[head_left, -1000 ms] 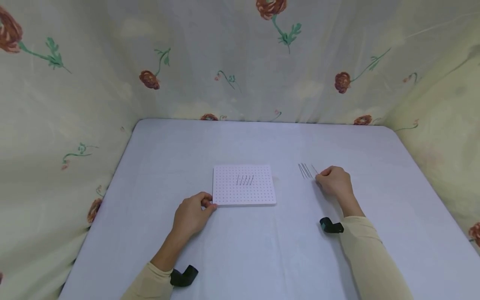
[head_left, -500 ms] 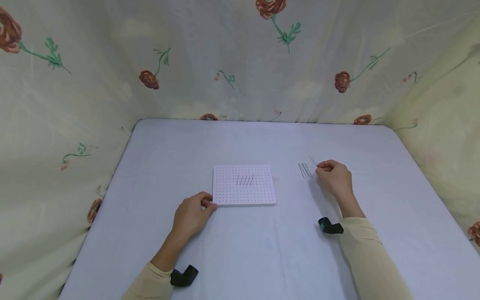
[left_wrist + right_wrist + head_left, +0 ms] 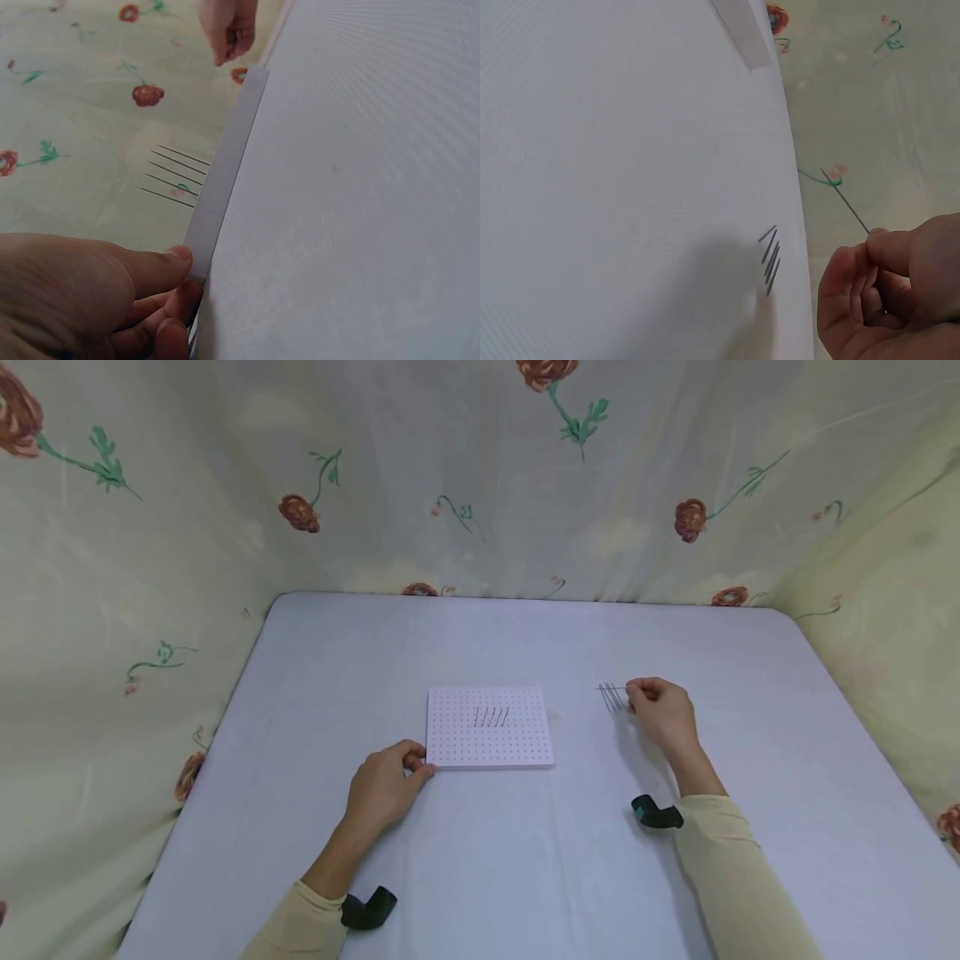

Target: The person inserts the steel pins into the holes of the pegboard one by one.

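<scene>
A white pegboard point(image 3: 487, 753) dotted with small holes lies on the table, and several thin metal pins point(image 3: 491, 718) stand in a row in it. My left hand point(image 3: 384, 787) holds the board's near left corner; in the left wrist view the thumb point(image 3: 161, 268) lies on the board's edge with the other fingers curled beside it. Right of the board, my right hand point(image 3: 663, 714) pinches one thin metal pin point(image 3: 845, 201) between thumb and forefinger, raised above the table, its free end pointing left. Below it, several loose pins point(image 3: 772, 262) lie side by side.
The table point(image 3: 487, 877) has a white cover with rounded far corners. Floral curtains point(image 3: 360, 527) hang behind it and along both sides. Black wrist mounts point(image 3: 369, 910) sit at both sleeves.
My right hand has lifted the pin off the table and turned it from slanting to nearly level, shifting slightly left over the loose pins. The left hand and pegboard stay put.
</scene>
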Action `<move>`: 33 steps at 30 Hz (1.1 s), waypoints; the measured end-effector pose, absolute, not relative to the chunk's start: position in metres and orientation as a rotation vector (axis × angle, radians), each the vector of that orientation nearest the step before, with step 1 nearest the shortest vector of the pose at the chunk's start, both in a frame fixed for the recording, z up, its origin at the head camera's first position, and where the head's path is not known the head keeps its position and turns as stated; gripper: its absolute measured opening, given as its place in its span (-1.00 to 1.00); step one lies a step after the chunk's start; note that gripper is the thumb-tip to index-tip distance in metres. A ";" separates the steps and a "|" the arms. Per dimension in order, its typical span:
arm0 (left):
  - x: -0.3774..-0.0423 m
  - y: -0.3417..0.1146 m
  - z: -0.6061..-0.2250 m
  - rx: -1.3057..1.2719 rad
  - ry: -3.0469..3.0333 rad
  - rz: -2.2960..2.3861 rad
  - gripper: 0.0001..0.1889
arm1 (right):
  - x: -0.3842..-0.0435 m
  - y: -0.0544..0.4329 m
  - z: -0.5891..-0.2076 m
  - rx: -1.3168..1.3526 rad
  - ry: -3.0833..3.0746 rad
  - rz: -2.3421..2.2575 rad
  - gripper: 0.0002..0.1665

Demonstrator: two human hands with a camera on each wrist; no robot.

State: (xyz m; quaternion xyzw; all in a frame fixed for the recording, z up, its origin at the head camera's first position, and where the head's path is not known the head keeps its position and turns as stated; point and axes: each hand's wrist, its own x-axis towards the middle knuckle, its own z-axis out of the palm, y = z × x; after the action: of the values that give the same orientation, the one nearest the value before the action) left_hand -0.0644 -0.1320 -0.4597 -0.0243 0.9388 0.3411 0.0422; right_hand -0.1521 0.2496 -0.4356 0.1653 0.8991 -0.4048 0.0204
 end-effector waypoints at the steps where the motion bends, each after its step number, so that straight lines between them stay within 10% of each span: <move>1: -0.064 -0.132 -0.460 -0.074 2.872 1.045 -0.70 | -0.152 0.249 -0.436 0.507 2.779 -1.262 -0.57; 33: -0.065 -0.132 -0.463 -0.075 2.881 1.049 -0.71 | -0.143 0.202 -0.420 0.298 2.745 -1.311 -0.66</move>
State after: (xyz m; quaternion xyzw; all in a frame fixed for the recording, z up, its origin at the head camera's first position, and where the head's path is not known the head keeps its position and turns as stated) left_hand -0.0651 -0.1319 -0.4631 -0.0243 0.9387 0.3418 0.0371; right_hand -0.1434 0.2021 -0.4199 0.0974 0.8972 -0.4287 0.0425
